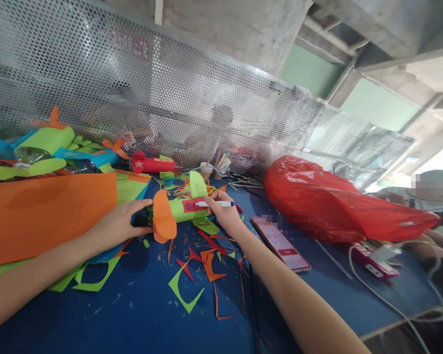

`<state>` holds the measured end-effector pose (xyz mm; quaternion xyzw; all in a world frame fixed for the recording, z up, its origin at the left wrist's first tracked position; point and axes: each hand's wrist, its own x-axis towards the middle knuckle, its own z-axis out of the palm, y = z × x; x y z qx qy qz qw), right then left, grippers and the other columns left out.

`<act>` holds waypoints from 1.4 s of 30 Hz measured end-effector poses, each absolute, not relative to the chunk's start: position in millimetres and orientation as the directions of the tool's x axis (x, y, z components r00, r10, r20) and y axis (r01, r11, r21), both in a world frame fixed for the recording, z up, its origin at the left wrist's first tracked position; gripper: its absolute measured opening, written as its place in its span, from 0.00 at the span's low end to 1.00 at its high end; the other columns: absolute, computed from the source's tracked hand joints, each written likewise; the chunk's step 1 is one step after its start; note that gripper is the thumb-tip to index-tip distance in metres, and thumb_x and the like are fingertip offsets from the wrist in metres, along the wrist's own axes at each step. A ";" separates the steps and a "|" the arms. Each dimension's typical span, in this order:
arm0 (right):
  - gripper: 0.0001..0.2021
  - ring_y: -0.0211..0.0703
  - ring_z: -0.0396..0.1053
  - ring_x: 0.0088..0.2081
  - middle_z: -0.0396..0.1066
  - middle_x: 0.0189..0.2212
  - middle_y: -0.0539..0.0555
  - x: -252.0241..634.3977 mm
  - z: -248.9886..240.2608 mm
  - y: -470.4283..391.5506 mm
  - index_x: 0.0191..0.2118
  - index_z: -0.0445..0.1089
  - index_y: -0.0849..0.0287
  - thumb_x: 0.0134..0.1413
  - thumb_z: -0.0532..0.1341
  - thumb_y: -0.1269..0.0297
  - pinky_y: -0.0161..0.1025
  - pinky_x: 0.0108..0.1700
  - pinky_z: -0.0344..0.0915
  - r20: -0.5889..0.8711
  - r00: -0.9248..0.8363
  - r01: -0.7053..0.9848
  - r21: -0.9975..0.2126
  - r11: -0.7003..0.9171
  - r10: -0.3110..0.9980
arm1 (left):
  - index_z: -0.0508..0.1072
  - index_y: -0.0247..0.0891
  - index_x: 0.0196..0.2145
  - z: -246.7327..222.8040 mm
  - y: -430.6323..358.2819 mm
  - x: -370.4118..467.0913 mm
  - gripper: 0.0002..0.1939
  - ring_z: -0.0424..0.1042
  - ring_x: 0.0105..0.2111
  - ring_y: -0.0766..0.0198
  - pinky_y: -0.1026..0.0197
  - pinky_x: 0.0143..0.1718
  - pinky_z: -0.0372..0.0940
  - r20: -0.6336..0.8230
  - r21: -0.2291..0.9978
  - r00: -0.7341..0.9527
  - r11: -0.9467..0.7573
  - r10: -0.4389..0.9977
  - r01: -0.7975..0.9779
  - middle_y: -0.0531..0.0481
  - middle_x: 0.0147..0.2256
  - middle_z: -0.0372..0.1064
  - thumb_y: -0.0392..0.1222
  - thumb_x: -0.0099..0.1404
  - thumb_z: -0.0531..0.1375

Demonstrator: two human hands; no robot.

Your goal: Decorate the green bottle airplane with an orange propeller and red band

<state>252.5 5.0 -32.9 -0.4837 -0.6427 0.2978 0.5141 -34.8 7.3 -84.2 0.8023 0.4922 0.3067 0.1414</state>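
Observation:
A green paper-wrapped bottle [177,210] lies sideways near the middle of the blue table, with orange paper shapes at its left end and green wing-like pieces on its sides. My left hand [123,223] grips its dark left end, thumb and fingers around it. A red strip [192,205] with dark round marks runs along the bottle. Between the fingertips of my right hand [223,209] is a white marker [221,203] with a dark blue end; its left tip is over the red strip. Whether the tip touches the strip cannot be told.
Orange paper sheets [51,211] lie left, below finished-looking paper planes [47,140]. Paper scraps [186,287] are scattered in front. A phone [280,243], a red plastic bag [313,196] and a white cable [380,300] are right. A perforated metal screen [192,88] stands behind.

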 end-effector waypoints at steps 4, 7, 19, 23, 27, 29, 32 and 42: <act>0.12 0.37 0.56 0.19 0.61 0.14 0.44 251.7 -32.3 4.2 0.22 0.59 0.54 0.47 0.61 0.58 0.37 0.26 0.53 0.367 -0.007 0.314 -0.882 0.351 0.930 | 0.67 0.47 0.55 -82.5 6.3 -34.3 0.33 0.66 0.56 0.40 0.41 0.56 0.61 0.357 0.543 0.324 -0.477 0.876 0.691 0.44 0.58 0.66 0.60 0.54 0.63; 0.11 0.37 0.56 0.19 0.61 0.14 0.44 251.7 -31.9 4.1 0.22 0.59 0.54 0.47 0.61 0.58 0.37 0.26 0.54 0.367 -0.004 0.321 -0.881 0.349 0.930 | 0.68 0.48 0.55 -81.5 5.8 -33.6 0.33 0.66 0.55 0.41 0.41 0.56 0.61 0.366 0.552 0.320 -0.481 0.874 0.681 0.46 0.58 0.66 0.60 0.53 0.63; 0.11 0.37 0.56 0.19 0.61 0.14 0.44 250.2 -31.7 3.4 0.22 0.59 0.54 0.47 0.61 0.58 0.37 0.26 0.54 0.373 0.006 0.324 -0.878 0.351 0.928 | 0.67 0.45 0.56 -81.6 6.4 -34.3 0.33 0.66 0.56 0.42 0.41 0.56 0.61 0.359 0.536 0.334 -0.485 0.872 0.691 0.43 0.58 0.66 0.59 0.54 0.63; 0.11 0.37 0.56 0.19 0.61 0.14 0.44 250.3 -31.3 2.6 0.22 0.58 0.54 0.47 0.61 0.58 0.37 0.26 0.54 0.379 0.009 0.318 -0.878 0.357 0.925 | 0.67 0.46 0.56 -81.8 6.3 -34.5 0.33 0.66 0.56 0.41 0.41 0.56 0.61 0.355 0.535 0.330 -0.479 0.875 0.696 0.44 0.58 0.66 0.58 0.54 0.63; 0.11 0.37 0.56 0.19 0.61 0.14 0.44 251.0 -31.3 2.9 0.23 0.59 0.53 0.48 0.61 0.58 0.37 0.26 0.54 0.381 0.009 0.310 -0.880 0.359 0.925 | 0.67 0.45 0.56 -81.9 6.9 -34.5 0.33 0.66 0.56 0.41 0.41 0.56 0.61 0.355 0.532 0.336 -0.484 0.872 0.695 0.43 0.58 0.66 0.58 0.54 0.63; 0.12 0.37 0.56 0.19 0.61 0.14 0.43 251.7 -31.3 3.4 0.22 0.59 0.53 0.47 0.61 0.58 0.37 0.26 0.54 0.383 0.022 0.324 -0.877 0.356 0.923 | 0.67 0.46 0.56 -82.4 7.4 -34.6 0.32 0.66 0.56 0.41 0.41 0.56 0.62 0.363 0.532 0.337 -0.490 0.869 0.690 0.43 0.58 0.66 0.57 0.54 0.63; 0.12 0.37 0.56 0.19 0.60 0.14 0.43 252.7 -31.4 4.3 0.22 0.58 0.54 0.47 0.61 0.58 0.37 0.27 0.54 0.393 0.043 0.335 -0.872 0.357 0.919 | 0.67 0.48 0.55 -83.1 7.6 -35.0 0.32 0.66 0.56 0.42 0.41 0.56 0.62 0.374 0.531 0.336 -0.497 0.864 0.687 0.45 0.58 0.66 0.58 0.55 0.63; 0.12 0.37 0.56 0.19 0.60 0.14 0.43 252.6 -31.1 3.8 0.22 0.58 0.54 0.47 0.62 0.58 0.36 0.26 0.55 0.392 0.037 0.339 -0.870 0.358 0.919 | 0.65 0.45 0.57 -84.5 8.2 -35.8 0.35 0.65 0.56 0.41 0.41 0.56 0.60 0.354 0.524 0.346 -0.490 0.869 0.697 0.43 0.59 0.65 0.60 0.55 0.63</act>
